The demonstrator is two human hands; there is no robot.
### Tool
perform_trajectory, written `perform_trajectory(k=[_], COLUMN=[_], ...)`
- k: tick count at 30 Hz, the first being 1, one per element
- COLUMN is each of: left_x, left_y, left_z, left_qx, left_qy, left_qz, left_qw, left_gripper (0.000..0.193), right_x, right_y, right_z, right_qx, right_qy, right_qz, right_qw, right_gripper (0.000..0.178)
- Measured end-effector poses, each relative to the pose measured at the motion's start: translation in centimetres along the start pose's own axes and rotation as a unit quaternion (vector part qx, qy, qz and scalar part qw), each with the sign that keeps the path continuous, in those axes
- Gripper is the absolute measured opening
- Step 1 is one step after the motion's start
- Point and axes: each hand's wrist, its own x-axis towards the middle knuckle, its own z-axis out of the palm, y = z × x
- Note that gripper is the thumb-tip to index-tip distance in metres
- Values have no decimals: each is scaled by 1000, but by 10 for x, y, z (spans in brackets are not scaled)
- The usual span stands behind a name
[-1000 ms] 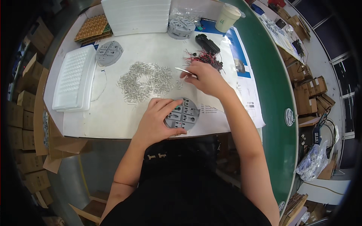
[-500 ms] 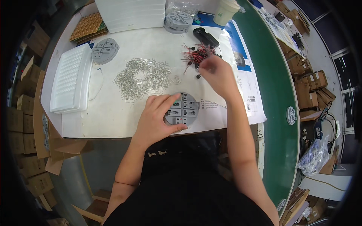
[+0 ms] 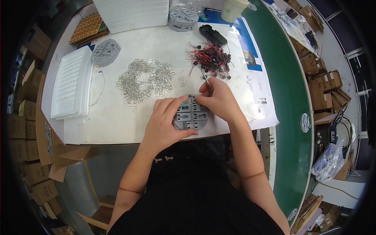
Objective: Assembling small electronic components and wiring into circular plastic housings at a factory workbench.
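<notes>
A round grey fixture (image 3: 201, 124) with slots and raised blocks lies at the table's front edge. My left hand (image 3: 161, 120) grips its left side, thumb along the near edge and fingers over the far edge. My right hand (image 3: 220, 98) is closed at the fixture's upper right, fingertips touching or just over it. A slim, pointed metal tool (image 3: 205, 76), which looks like tweezers, sticks up from that hand. Anything else pinched in its fingertips is hidden. Just beyond lies a heap of small black parts with red and black wires (image 3: 213, 58).
Bent silver wire pieces (image 3: 143, 82) are spread left of the fixture. White trays (image 3: 72, 84), another round grey fixture (image 3: 106, 53) and a white foam block (image 3: 133, 15) stand farther out. A black object (image 3: 213, 35), stacked grey fixtures (image 3: 183, 19) and a pale cup (image 3: 234, 9) sit at the back.
My right hand has come back from the wired parts toward me, down to the fixture's upper right side. The metal tool now shows in it. My left hand has stayed on the fixture.
</notes>
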Motion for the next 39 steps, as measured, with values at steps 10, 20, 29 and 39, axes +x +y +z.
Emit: perform_trajectory(k=[10,20,29,39], left_x=[2,9,9,58], left_y=[-6,-6,-30,7], left_z=[-5,-13,-21,-17], left_qx=[-20,-26,-7,-23], left_qy=[-12,-63,6,-127], left_qz=[9,11,49,-14], left_qw=[1000,998,999,991], left_gripper=[92,99,62,24], right_x=[4,-46,-69,-69], right_y=[6,22,36,43], right_z=[3,11,15,19], right_qx=[-125,-312,-238,-280], right_qy=[0,72,118,128], right_qz=[-70,-249,-274,-279], right_qw=[990,914,924,910], right_gripper=[25,43,50,51])
